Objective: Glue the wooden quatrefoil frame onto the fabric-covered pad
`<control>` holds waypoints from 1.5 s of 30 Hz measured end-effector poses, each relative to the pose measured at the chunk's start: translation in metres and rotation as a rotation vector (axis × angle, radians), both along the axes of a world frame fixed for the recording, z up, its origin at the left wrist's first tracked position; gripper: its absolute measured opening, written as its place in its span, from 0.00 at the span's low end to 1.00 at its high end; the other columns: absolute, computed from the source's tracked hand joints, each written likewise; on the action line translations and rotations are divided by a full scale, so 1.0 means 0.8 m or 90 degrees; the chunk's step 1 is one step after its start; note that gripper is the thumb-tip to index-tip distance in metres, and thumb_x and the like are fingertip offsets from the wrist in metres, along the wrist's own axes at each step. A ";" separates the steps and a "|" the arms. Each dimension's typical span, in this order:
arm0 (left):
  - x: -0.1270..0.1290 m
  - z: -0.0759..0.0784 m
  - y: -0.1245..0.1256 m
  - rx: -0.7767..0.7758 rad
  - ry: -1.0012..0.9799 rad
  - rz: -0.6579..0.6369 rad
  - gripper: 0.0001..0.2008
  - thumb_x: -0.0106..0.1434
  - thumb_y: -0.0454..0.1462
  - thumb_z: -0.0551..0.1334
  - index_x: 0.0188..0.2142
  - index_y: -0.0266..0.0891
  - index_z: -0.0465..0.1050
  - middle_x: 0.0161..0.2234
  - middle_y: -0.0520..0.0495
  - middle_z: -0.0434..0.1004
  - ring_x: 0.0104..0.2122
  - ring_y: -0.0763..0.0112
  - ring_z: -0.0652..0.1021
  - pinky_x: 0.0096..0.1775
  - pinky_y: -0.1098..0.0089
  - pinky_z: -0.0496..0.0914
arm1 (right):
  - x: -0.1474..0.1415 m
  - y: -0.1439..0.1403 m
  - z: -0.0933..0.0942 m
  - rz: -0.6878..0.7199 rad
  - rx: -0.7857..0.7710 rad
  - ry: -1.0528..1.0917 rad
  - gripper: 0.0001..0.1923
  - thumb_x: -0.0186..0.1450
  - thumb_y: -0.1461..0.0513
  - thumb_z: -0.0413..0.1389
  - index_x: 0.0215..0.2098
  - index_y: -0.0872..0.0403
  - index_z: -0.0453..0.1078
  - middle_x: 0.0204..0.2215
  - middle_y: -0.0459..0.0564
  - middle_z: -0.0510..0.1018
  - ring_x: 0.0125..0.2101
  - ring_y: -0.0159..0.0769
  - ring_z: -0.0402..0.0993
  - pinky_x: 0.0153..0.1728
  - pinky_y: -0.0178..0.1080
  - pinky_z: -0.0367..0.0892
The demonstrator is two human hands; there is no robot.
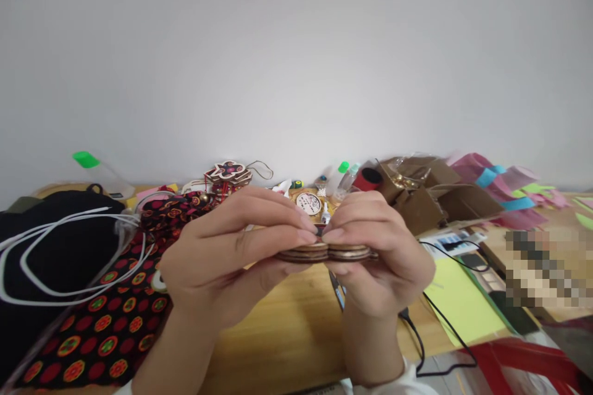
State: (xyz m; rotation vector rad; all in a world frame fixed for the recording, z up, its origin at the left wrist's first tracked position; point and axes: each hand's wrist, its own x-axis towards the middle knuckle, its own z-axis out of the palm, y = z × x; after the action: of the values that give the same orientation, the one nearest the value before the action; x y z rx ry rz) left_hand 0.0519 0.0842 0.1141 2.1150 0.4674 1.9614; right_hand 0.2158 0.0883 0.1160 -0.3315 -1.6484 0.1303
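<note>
Both my hands are raised above the wooden table (pixel 287 327) and pinch one flat, layered wooden piece (pixel 324 252) held edge-on between them. My left hand (pixel 231 253) grips its left half, fingers on top and thumb beneath. My right hand (pixel 375 253) grips its right half the same way. The fingertips of both hands meet over the middle of the piece. Most of the piece is hidden by my fingers.
Red-and-black patterned fabric (pixel 111 327) and a black bag with white cords (pixel 50 259) lie at the left. Wooden ornaments (pixel 229 173), glue bottles (pixel 343 176) and a red spool (pixel 367 179) stand behind. Brown cardboard boxes (pixel 430 197), coloured paper (pixel 504 188), a yellow sheet (pixel 463 302) and black cables (pixel 430 321) fill the right.
</note>
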 end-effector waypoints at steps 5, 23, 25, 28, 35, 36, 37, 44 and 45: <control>0.003 -0.003 -0.003 -0.041 -0.027 -0.004 0.14 0.60 0.35 0.69 0.47 0.50 0.80 0.35 0.50 0.82 0.33 0.68 0.80 0.39 0.65 0.77 | -0.001 -0.005 -0.003 0.025 -0.072 0.027 0.12 0.64 0.63 0.61 0.46 0.47 0.75 0.30 0.45 0.81 0.31 0.35 0.74 0.35 0.43 0.71; 0.016 0.004 -0.008 -0.419 -0.243 -0.108 0.03 0.60 0.37 0.68 0.30 0.43 0.80 0.29 0.52 0.79 0.31 0.73 0.78 0.33 0.74 0.75 | 0.014 -0.014 0.003 0.069 -0.231 -0.121 0.21 0.63 0.55 0.61 0.55 0.45 0.69 0.43 0.50 0.79 0.45 0.43 0.75 0.45 0.46 0.74; 0.015 0.004 -0.006 -0.459 -0.246 -0.121 0.03 0.58 0.37 0.68 0.28 0.42 0.79 0.29 0.51 0.79 0.30 0.73 0.78 0.31 0.74 0.75 | 0.018 -0.011 0.005 0.070 -0.224 -0.150 0.23 0.62 0.55 0.62 0.55 0.45 0.68 0.43 0.50 0.79 0.46 0.43 0.74 0.46 0.46 0.73; 0.013 0.002 -0.002 -0.503 -0.260 -0.151 0.03 0.57 0.36 0.68 0.28 0.41 0.78 0.28 0.52 0.80 0.28 0.73 0.78 0.29 0.74 0.75 | 0.024 -0.008 0.006 0.080 -0.241 -0.193 0.32 0.57 0.51 0.67 0.57 0.45 0.66 0.46 0.50 0.78 0.47 0.43 0.74 0.47 0.45 0.73; 0.017 0.004 0.006 -0.579 -0.309 -0.141 0.05 0.53 0.38 0.68 0.25 0.40 0.76 0.25 0.53 0.79 0.22 0.73 0.77 0.23 0.73 0.73 | 0.026 -0.006 0.003 0.045 -0.271 -0.268 0.48 0.48 0.50 0.72 0.63 0.41 0.58 0.54 0.50 0.74 0.52 0.45 0.73 0.54 0.47 0.72; 0.018 0.005 0.006 -0.582 -0.320 -0.139 0.05 0.51 0.38 0.68 0.24 0.40 0.75 0.24 0.53 0.79 0.22 0.73 0.76 0.22 0.73 0.73 | 0.026 -0.006 0.003 0.045 -0.275 -0.264 0.47 0.49 0.51 0.72 0.63 0.42 0.58 0.55 0.50 0.74 0.52 0.45 0.73 0.54 0.47 0.72; 0.020 0.006 0.007 -0.586 -0.331 -0.139 0.05 0.51 0.38 0.69 0.24 0.41 0.75 0.23 0.52 0.79 0.22 0.72 0.76 0.22 0.73 0.72 | 0.025 -0.006 0.003 0.048 -0.279 -0.259 0.46 0.50 0.52 0.71 0.63 0.42 0.58 0.55 0.50 0.74 0.52 0.45 0.73 0.54 0.47 0.72; 0.009 0.001 0.009 -0.544 -0.221 -0.125 0.08 0.58 0.41 0.69 0.36 0.42 0.80 0.35 0.47 0.82 0.33 0.66 0.81 0.33 0.68 0.77 | 0.026 -0.003 0.004 0.070 -0.287 -0.231 0.42 0.51 0.55 0.71 0.61 0.44 0.61 0.53 0.51 0.75 0.50 0.44 0.74 0.50 0.46 0.73; 0.003 -0.001 0.010 -0.499 -0.179 -0.102 0.13 0.58 0.43 0.69 0.42 0.43 0.79 0.41 0.46 0.82 0.39 0.63 0.81 0.39 0.66 0.77 | 0.027 -0.003 0.004 0.061 -0.291 -0.228 0.42 0.51 0.55 0.71 0.60 0.45 0.62 0.53 0.51 0.75 0.50 0.45 0.74 0.50 0.46 0.73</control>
State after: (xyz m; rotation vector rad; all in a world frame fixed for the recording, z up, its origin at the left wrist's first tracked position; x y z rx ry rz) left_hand 0.0544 0.0919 0.1130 1.3253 0.8111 1.5776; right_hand 0.2372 0.0862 0.1191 -0.6518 -1.9835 0.5502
